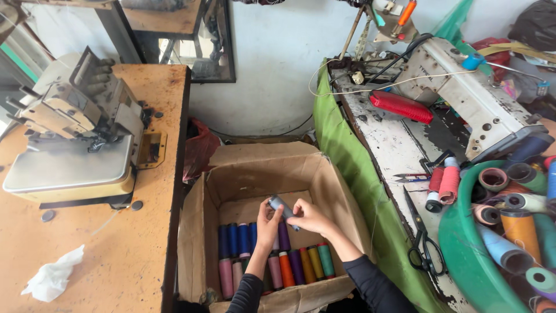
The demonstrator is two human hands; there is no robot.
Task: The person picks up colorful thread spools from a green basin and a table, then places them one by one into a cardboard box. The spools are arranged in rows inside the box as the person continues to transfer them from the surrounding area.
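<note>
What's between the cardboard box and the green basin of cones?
In the head view: a green cloth hanging off the white table, then black scissors on the tabletop, between the box and the basin.

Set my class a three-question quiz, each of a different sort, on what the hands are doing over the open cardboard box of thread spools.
1. True or false: both hands hold the grey thread spool above the brown cardboard box.
2. Where do the black-handled scissors lie? A) in the box B) on the worn white table at the right C) on the orange table
3. Fill in: the round tub full of spools at the right is ___ in colour.

Key: 1 true, the left hand and right hand both grip it. 2 B. 3 green.
</note>
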